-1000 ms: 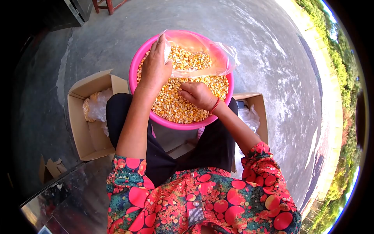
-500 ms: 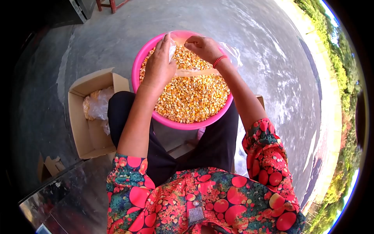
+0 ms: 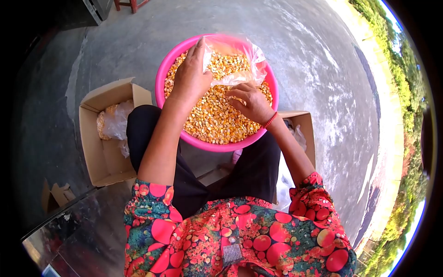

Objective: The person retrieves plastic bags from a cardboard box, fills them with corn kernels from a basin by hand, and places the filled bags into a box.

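So left fingers (image 3: 199, 50) hold a clear bag (image 3: 255, 61)

No legible text or numbers.

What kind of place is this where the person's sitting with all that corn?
Probably a shaded porch or yard outside a home: there's a bare concrete floor, green plants beyond its sunlit edge, and what looks like a red stool.

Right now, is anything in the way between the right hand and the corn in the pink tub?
No, nothing that I can see. The right hand is over the corn in the pink tub. The clear bag, held by the left hand, is toward the tub's far side, not between them.
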Demonstrator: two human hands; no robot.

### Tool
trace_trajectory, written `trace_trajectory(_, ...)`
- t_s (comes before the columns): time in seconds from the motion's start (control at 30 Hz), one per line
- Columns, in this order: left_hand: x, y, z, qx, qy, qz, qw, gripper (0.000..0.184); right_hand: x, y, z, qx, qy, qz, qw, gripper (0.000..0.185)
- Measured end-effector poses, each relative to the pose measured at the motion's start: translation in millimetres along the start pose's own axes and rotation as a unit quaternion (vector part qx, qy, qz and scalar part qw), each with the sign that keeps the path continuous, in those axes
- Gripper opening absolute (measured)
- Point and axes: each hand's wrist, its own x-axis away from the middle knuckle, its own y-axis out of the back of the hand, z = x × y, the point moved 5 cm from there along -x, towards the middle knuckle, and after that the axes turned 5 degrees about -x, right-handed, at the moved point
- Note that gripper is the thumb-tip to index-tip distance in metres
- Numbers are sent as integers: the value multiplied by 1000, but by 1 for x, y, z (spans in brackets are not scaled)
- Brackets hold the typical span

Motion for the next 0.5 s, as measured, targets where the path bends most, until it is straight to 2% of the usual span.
trace_trajectory(0.03, 1, -1, 1, -1, -2, 1, 1000, 78, 8, -7, -3, 0, 0, -3, 1000, 18)
trace_trajectory(0.1, 2, -1, 2, 3, -6, -8, 1000, 78, 21, -11, -11, 108, -78, -56, 989, 27)
trace_trajectory(0.2, 3, -1, -6, -4, -21, -3, 1000, 78, 26, -23, -9, 77, -101, -21, 992, 31)
trace_trajectory(0.27, 3, -3, -11, -2, -34, 0, 999, 78, 23, -30, -6, 46, -76, -49, 995, 27)
trace_trajectory(0.37, 2, -3, -10, -4, -32, -11, 999, 77, 14, -39, 2, 18, -73, -11, 997, 19)
trace_trajectory(0.5, 0, 3, -2, -16, -21, -41, 999, 74, 5, -39, 6, -4, -83, -26, 996, 14)
